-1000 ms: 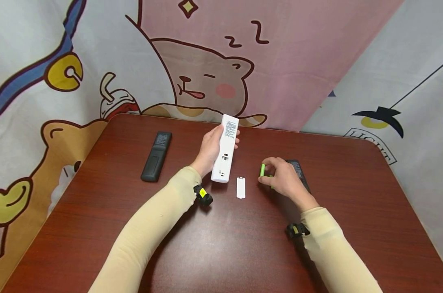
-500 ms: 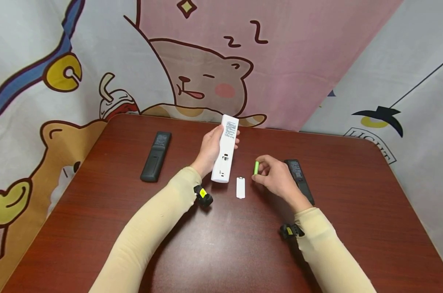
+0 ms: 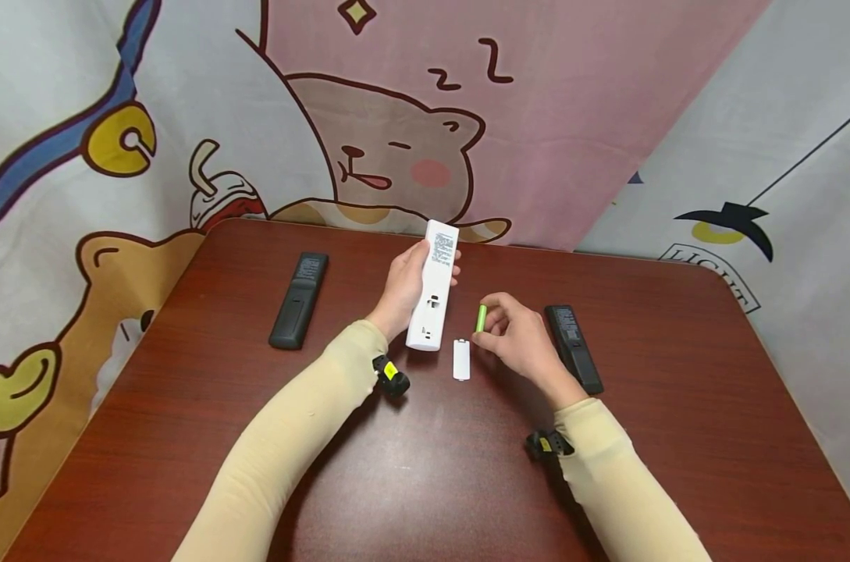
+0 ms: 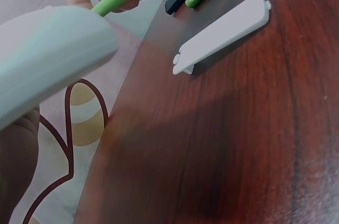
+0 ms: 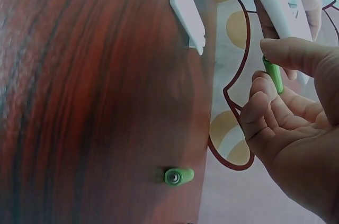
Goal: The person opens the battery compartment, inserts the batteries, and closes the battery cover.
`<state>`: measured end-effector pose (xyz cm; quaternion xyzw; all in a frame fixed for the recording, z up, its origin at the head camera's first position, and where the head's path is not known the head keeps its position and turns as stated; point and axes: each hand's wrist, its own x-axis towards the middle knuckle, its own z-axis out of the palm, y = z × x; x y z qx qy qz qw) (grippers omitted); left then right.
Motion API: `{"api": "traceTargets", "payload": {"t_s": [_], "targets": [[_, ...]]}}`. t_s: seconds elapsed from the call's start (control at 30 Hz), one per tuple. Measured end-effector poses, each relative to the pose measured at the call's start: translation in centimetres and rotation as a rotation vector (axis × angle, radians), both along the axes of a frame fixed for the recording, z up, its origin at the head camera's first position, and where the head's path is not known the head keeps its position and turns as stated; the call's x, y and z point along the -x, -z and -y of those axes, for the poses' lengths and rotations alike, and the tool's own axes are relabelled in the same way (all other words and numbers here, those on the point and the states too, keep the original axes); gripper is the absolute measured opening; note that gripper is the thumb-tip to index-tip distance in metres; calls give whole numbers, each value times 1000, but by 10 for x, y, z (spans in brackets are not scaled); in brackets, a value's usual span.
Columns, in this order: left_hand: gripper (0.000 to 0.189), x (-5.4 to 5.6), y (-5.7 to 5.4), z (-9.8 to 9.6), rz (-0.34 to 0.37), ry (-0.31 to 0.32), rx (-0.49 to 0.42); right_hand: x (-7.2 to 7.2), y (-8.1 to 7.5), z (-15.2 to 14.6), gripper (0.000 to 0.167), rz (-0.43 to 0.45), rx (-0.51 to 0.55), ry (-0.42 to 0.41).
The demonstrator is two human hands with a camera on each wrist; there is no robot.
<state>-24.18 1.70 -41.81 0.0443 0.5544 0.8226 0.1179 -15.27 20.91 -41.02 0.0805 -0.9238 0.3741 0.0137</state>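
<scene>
My left hand grips a white remote control, its back turned up and a slot showing in the lower part. To its right, my right hand pinches a green battery between thumb and fingers, a short way from the remote. A white battery cover lies on the table between the hands. A second green battery lies on the table in the right wrist view; in the head view the right hand hides it.
One black remote lies back up on the left of the brown table. Another black remote rests just right of the right hand. A curtain with cartoon drawings hangs behind the table's far edge.
My right hand has moved left with the battery, towards the white remote, uncovering the black remote on the right. The left hand and white remote have stayed almost still.
</scene>
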Motion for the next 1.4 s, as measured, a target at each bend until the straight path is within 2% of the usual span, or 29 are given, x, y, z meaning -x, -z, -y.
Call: {"api": "traceTargets", "payload": {"t_s": [1.13,1.4], "targets": [[45,-2,3,-5,-9,10,-15,-5,-3,34,49,-114,254,-57],[44,-4,6,-7,-7,7,-30,-5,0,43,50,-171,268,-70]]}}
